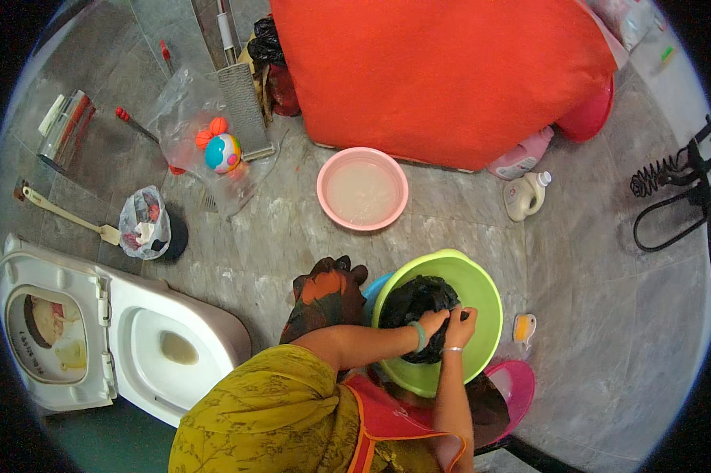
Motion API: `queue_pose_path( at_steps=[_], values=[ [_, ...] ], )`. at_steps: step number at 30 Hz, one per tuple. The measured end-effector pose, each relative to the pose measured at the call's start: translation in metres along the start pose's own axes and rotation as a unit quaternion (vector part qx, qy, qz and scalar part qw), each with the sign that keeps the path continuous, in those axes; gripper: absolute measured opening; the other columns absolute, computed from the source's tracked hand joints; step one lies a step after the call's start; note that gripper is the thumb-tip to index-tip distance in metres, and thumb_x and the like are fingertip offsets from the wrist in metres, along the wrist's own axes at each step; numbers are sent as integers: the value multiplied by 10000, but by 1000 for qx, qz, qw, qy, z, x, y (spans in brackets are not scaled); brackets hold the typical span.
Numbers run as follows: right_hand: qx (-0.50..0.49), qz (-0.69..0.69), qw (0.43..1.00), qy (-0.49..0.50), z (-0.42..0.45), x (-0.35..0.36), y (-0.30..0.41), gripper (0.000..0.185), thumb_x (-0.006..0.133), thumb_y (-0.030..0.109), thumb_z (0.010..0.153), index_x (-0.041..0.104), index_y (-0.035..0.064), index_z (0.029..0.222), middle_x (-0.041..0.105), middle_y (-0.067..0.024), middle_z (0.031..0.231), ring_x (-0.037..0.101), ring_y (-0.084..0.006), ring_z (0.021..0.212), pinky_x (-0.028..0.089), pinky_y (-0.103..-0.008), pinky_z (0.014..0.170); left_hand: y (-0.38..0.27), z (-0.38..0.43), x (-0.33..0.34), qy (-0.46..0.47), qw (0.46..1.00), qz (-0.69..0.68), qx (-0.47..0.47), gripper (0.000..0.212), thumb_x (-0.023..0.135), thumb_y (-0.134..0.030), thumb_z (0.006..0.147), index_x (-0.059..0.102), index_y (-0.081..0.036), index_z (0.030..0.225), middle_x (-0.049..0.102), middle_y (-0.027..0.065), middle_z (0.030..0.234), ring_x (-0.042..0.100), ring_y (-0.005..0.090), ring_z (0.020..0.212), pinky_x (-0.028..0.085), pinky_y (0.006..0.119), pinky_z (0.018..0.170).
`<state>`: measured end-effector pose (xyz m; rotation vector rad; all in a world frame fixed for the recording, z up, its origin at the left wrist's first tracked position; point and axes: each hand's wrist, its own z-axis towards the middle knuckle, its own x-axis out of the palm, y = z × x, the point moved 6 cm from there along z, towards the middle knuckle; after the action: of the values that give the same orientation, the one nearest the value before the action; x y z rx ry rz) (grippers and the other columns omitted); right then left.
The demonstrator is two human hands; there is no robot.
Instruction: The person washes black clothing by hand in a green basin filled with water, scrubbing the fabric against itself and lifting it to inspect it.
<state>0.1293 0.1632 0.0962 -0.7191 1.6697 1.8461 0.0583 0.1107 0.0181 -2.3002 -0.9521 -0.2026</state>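
My left hand (433,324), with a green bangle at the wrist, is closed on black wet-looking cloth (417,298) inside a green plastic basin (486,307). Close beside it on the right, my right hand (460,328), with a thin silver bracelet, grips another part of the same cloth. The two hands nearly touch, above the basin's middle. The rest of the cloth lies bunched in the basin's left half. Part of a blue vessel (376,288) shows behind the green rim, and a pink basin (521,393) stands below it to the right.
A pink basin of cloudy water (362,189) stands ahead on the tiled floor, before a large red cover (450,77). Bottles (523,195) and an orange-backed brush (525,328) are at right. A toilet (166,349), waste bin (175,233) and plastic bag with balls (222,152) are at left.
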Motion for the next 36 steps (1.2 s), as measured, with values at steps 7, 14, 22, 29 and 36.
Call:
queue_pose_path(
  at_steps=[7, 14, 22, 29, 36],
  values=[
    [-38, 89, 995, 28, -20, 33, 28, 226, 555, 128, 745, 458, -22, 884, 509, -160, 838, 488, -273, 774, 394, -350, 725, -2, 27, -18, 125, 989, -82, 20, 376, 446, -372, 831, 562, -44, 976, 561, 107, 993, 499, 173, 884, 388, 307, 785],
    [21, -7, 997, 80, 21, 43, -128, 148, 508, 118, 764, 510, -29, 784, 556, -143, 712, 503, -238, 640, 409, -353, 627, -20, -11, 16, 173, 979, 63, 89, 367, 604, -299, 687, 596, 2, 897, 599, 108, 863, 547, 198, 744, 422, 295, 683],
    [6, 39, 999, -21, 35, 60, -140, 324, 480, 209, 842, 458, -31, 1060, 516, -197, 1028, 487, -321, 939, 373, -368, 835, -12, 122, -12, -14, 768, 616, 177, 403, 499, -233, 815, 451, 51, 1096, 496, 227, 1065, 533, 310, 902, 461, 391, 719],
    [89, -148, 984, 52, 21, 109, -182, 341, 420, 148, 865, 403, -19, 1161, 457, -212, 1141, 467, -351, 989, 368, -440, 841, 8, 118, 12, 102, 616, 770, 128, 231, 446, -122, 823, 555, 0, 986, 580, 169, 980, 588, 296, 820, 496, 404, 656],
    [116, -150, 978, 88, 22, 121, -181, 322, 418, 134, 852, 435, 10, 1148, 516, -210, 1064, 505, -345, 927, 392, -432, 817, 33, 119, -3, 68, 607, 748, 259, 184, 463, -144, 781, 571, -56, 902, 611, 139, 861, 605, 314, 761, 491, 457, 567]
  ],
)
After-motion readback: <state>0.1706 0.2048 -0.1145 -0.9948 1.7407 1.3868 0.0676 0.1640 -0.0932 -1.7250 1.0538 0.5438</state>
